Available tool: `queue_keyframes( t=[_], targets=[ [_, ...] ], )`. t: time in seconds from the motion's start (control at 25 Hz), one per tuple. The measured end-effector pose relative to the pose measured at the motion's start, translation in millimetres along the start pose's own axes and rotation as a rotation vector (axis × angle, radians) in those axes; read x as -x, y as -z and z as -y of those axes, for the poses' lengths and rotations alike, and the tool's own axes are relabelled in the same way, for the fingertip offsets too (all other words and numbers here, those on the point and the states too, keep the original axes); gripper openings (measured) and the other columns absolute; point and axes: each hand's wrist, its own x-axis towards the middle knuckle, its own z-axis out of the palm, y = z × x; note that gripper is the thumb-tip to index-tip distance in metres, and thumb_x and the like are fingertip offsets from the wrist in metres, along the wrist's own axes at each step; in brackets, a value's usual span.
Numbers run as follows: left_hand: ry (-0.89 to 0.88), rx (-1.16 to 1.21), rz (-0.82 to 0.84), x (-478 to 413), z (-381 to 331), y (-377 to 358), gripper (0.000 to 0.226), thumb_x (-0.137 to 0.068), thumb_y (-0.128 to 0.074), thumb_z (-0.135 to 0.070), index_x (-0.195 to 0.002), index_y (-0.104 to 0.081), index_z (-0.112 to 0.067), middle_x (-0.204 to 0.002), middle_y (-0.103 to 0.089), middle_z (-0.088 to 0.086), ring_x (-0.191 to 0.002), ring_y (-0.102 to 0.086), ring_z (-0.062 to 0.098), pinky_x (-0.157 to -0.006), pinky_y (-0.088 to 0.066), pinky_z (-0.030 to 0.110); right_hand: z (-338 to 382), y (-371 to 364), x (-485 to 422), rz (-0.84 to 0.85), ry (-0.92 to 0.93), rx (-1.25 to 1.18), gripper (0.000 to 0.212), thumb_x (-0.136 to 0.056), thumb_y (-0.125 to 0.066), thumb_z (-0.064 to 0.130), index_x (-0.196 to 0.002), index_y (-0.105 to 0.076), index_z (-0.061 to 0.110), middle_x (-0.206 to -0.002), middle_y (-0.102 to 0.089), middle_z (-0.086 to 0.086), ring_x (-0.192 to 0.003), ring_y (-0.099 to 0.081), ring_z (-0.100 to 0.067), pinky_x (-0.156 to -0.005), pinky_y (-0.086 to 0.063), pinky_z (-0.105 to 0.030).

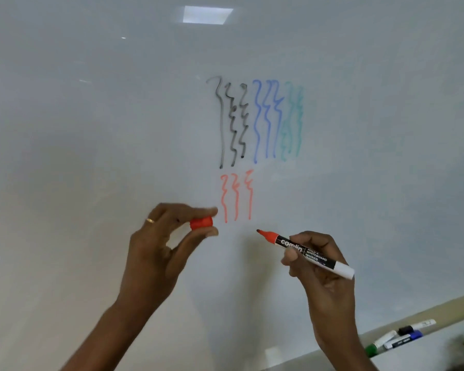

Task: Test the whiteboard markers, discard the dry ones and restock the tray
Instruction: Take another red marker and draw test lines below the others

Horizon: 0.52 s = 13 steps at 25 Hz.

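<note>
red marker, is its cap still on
No, the red marker in the right hand has a bare tip, and the left hand holds the red cap apart from it.

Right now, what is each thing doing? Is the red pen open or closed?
Red marker: uncapped, held in right hand, tip off the board.
Red cap: off, pinched in left hand.
Whiteboard: marked with black, blue, green, red squiggles.
Green marker, black marker, blue marker: capped, lying on the ledge.
</note>
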Motion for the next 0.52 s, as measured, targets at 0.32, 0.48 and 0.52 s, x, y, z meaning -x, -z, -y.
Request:
queue_keyframes(
  t=[0.32,0.48,0.52],
  targets=[
    [0.398,0.311,0.055,56,3,-17,0.024,-0.094,-0.068,-0.027,-0.116,-0.074,-0.032,-0.100,-0.071,-0.004,-0.089,-0.071,0.020,-0.079,-0.053,0.016,11,1,23,0.166,-0.142,-0.074,0.031,-0.080,-0.073,0.047,-0.097,-0.069,0.021,-0.081,-0.074,-0.021,-0.066,-0.060,-0.024,-0.066,-0.051,-0.024],
    [0.501,0.458,0.079,64,-9,-22,0.026,-0.089,-0.074,-0.024,-0.112,-0.071,-0.037,-0.097,-0.075,-0.004,-0.084,-0.072,0.017,-0.078,-0.055,0.017,12,2,29,0.155,-0.130,-0.070,0.014,-0.090,-0.066,0.032,-0.093,-0.060,0.020,-0.080,-0.074,-0.021,-0.063,-0.058,-0.024,-0.064,-0.051,-0.026],
    [0.517,0.482,0.079,65,-11,-23,0.026,-0.087,-0.073,-0.024,-0.108,-0.070,-0.039,-0.096,-0.075,-0.003,-0.084,-0.071,0.017,-0.079,-0.055,0.018,12,3,30,0.158,-0.134,-0.060,0.008,-0.090,-0.062,0.026,-0.092,-0.059,0.019,-0.080,-0.074,-0.020,-0.063,-0.058,-0.024,-0.064,-0.051,-0.027]
  ],
)
